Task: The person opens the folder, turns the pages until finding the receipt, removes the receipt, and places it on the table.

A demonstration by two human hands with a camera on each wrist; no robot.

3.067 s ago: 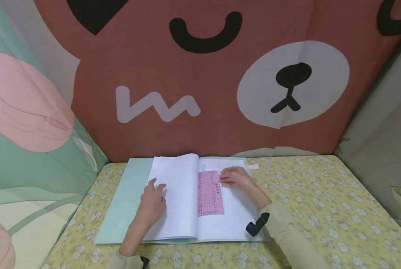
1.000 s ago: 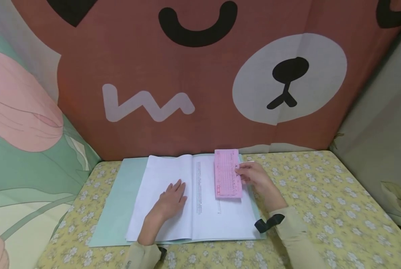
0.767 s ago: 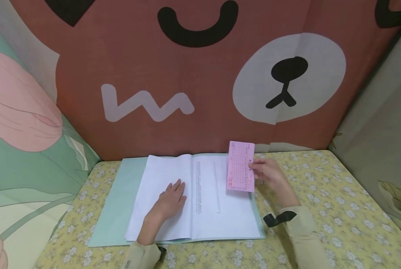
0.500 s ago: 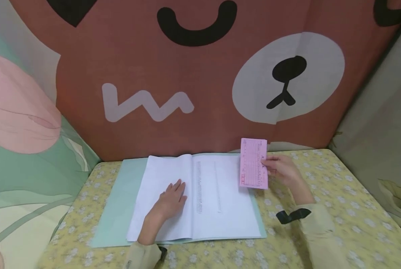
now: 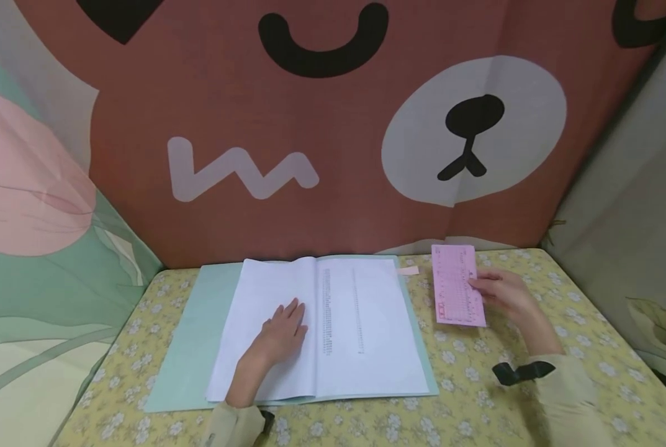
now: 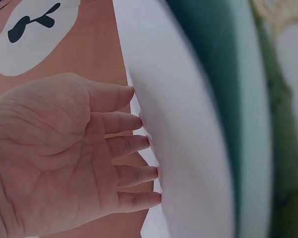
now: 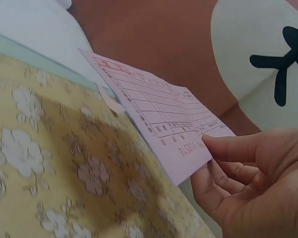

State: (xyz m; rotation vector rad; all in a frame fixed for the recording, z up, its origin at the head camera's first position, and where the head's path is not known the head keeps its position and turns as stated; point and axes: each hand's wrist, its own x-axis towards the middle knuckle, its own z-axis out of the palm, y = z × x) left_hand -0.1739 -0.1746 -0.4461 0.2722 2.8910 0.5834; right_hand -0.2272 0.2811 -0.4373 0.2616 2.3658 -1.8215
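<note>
An open pale green folder (image 5: 187, 347) with white printed pages (image 5: 377, 366) lies on the table. My left hand (image 5: 279, 335) rests on the left page, and in the left wrist view its straight fingers (image 6: 131, 144) touch the paper. To the right of the folder, my right hand (image 5: 508, 295) pinches the right edge of a pink printed slip (image 5: 458, 285). In the right wrist view the slip (image 7: 159, 114) is held above the tablecloth, thumb on its printed face and the other fingers behind. Its shadow falls on the cloth.
A yellow flowered cloth (image 5: 478, 397) covers the table. A small pink tab (image 5: 408, 271) sticks out from the folder's right edge. A brown curtain with a bear face (image 5: 333, 124) hangs behind the table's back edge.
The pink slip, which lay on the right page, has been lifted by my right hand and carried right, past the folder's edge. My left hand moved nearer the fold, then stayed there.
</note>
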